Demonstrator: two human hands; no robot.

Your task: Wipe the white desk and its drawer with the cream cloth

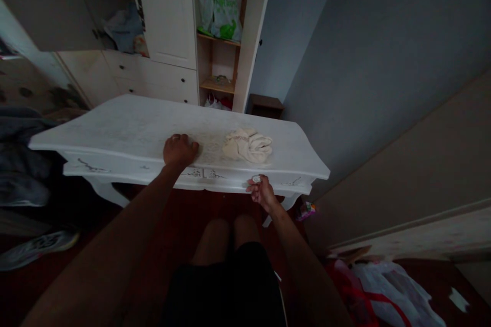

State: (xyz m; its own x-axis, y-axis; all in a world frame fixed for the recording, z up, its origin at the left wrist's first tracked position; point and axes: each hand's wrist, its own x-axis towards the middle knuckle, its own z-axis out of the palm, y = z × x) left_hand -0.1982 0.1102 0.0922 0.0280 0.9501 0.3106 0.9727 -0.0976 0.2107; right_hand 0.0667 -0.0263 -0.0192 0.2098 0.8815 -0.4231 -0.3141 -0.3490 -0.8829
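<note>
A white table (134,117) with carved drawer fronts stands before me. My left hand (179,150) rests palm down on the tabletop near its front edge, thumb apart from the fingers, with nothing visible in it. At the right drawer, the fingers of my right hand (263,193) close around a round white drawer knob (256,179). A crumpled cream cloth (248,146) lies on the tabletop between my hands, just above that drawer. The drawer front looks nearly flush with the table.
Behind the table is a white wardrobe (172,36) with an open door and plastic bags (226,10) on a shelf. A grey wall (376,51) runs along the right. Bags (391,291) lie at lower right; a shoe (38,248) sits at left.
</note>
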